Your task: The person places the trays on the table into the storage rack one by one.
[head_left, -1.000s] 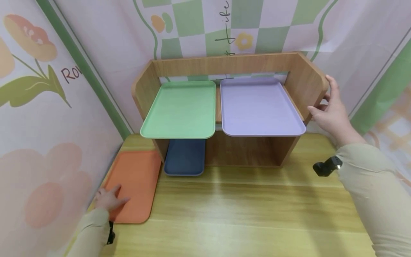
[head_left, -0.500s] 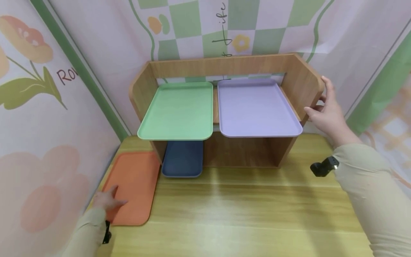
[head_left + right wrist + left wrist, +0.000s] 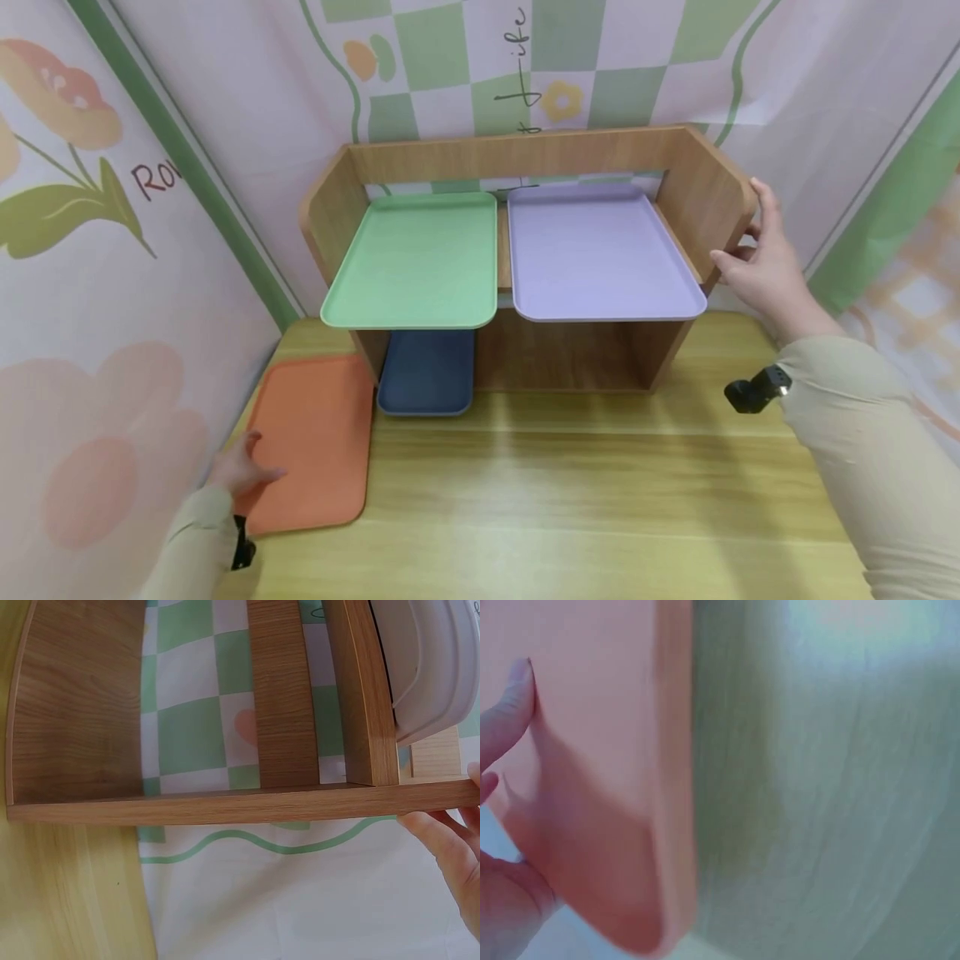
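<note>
At the lower left of the head view, my left hand [image 3: 234, 468] holds the left edge of an orange tray [image 3: 318, 437]. In the left wrist view the thumb [image 3: 508, 712] lies over the tray's inner face, and the other fingers are mostly hidden. My right hand [image 3: 765, 271] grips the front edge of the right side panel of a wooden desktop shelf [image 3: 517, 158]. The right wrist view shows that hand's thumb [image 3: 435, 836] against the panel. On the shelf's upper board sit a green tray [image 3: 420, 267] and a purple tray [image 3: 600, 258], side by side, both jutting out in front.
A dark blue tray [image 3: 427, 375] lies in the left of the shelf's lower compartment, its front end sticking out. The shelf stands on a wood-grain table [image 3: 570, 483]. Printed curtains [image 3: 157, 275] hang close at the left and behind.
My left hand and the orange tray have shifted slightly left and toward me, and the tray has turned a little. The right hand keeps its grip on the shelf panel.
</note>
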The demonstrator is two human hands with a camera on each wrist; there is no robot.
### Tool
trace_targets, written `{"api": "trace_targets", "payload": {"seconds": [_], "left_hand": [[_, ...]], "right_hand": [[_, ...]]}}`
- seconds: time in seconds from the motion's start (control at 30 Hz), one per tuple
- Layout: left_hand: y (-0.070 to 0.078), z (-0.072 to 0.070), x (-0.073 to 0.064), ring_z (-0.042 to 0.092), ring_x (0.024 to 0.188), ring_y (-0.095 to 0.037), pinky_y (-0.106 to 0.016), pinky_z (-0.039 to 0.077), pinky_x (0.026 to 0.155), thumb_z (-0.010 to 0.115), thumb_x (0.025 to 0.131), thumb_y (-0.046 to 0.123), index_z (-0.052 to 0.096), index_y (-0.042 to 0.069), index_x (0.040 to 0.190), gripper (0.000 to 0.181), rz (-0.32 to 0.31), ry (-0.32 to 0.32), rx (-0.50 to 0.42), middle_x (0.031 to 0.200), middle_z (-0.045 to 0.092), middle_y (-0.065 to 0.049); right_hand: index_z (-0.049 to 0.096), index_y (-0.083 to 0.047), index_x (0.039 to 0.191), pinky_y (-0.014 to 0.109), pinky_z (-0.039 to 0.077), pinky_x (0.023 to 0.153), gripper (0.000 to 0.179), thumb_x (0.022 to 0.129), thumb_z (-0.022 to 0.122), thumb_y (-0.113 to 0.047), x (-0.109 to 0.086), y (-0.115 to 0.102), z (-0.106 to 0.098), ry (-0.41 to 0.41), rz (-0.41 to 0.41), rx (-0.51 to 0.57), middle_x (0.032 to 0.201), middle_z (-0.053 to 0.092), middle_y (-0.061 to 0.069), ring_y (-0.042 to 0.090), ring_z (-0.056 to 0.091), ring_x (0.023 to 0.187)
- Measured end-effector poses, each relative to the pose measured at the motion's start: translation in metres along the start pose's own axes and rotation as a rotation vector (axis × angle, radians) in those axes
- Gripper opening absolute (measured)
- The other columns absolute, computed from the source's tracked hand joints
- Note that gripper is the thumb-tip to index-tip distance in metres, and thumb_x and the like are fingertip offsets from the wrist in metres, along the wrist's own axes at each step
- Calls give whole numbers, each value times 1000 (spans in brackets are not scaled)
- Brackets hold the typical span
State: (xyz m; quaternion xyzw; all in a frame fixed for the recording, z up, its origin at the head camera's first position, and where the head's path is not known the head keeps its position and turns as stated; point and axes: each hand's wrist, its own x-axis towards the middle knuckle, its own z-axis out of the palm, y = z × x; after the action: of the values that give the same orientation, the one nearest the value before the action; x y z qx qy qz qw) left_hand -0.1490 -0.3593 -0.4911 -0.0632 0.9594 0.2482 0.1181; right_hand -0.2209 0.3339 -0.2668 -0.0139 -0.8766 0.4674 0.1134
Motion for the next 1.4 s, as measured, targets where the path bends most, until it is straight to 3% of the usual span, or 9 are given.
{"api": "trace_targets", "payload": {"seconds": [0.23,0.37,0.5,0.77,0.93,1.0,1.13,1.23,1.4], "left_hand": [[-2,-10,-2,28,125,-56,-60,34,103,78,76,17,22,-20,136,91,78,-43,-188,137,27,-44],[-7,-23,-3,51,104,-44,-43,51,85,73,82,13,14,-18,139,88,58,-130,-267,126,36,-45],[-11,-31,-4,61,89,-32,-34,55,68,68,87,13,6,-11,144,87,39,-228,-353,116,42,-47],[-1,-41,-8,53,112,-42,-42,56,80,64,90,14,-7,0,150,93,92,-297,-509,137,18,-49],[5,-47,-9,56,107,-19,-39,54,79,61,92,14,-12,9,151,93,121,-291,-582,144,-1,-46],[7,-48,-10,58,99,-7,-36,54,78,59,93,14,-13,12,151,92,130,-285,-627,146,4,-44],[7,-51,-10,62,89,-1,-30,57,72,54,95,8,-12,17,152,88,174,-293,-781,123,56,-24],[4,-52,-10,63,87,-5,-27,58,70,49,95,-1,-4,26,153,83,238,-336,-913,105,62,5],[1,-53,-10,64,86,-6,-26,58,71,45,94,-6,16,42,142,74,289,-404,-1018,101,66,6]], "right_hand": [[-5,-63,137,11,51,61,92,93,51,-7,-2,1,0,-1,1,-19,149,18,35,57,40,120],[-5,-62,138,11,51,60,91,93,52,-7,-2,3,0,-1,-3,-13,149,18,34,57,40,121],[-5,-63,138,12,52,61,91,93,52,-7,-2,3,-1,1,-1,-7,149,18,34,56,40,121],[-5,-63,138,12,52,62,92,93,53,-6,0,0,-2,15,5,2,150,19,32,54,41,122],[-5,-62,138,12,52,61,93,93,53,-5,0,-1,-2,17,0,-2,148,20,34,56,41,121],[-5,-62,139,11,51,61,93,93,53,-5,-1,-2,-2,16,-1,-7,148,20,34,56,41,121],[-5,-62,138,9,50,59,93,93,52,-5,-1,-2,-1,11,0,-5,149,19,34,57,39,121],[-6,-63,138,9,50,59,93,93,52,-5,-1,-2,-1,10,10,-7,149,17,34,57,39,122],[-5,-63,138,10,51,60,94,93,53,-5,-2,-1,-1,10,15,-9,149,18,34,56,40,122]]}}
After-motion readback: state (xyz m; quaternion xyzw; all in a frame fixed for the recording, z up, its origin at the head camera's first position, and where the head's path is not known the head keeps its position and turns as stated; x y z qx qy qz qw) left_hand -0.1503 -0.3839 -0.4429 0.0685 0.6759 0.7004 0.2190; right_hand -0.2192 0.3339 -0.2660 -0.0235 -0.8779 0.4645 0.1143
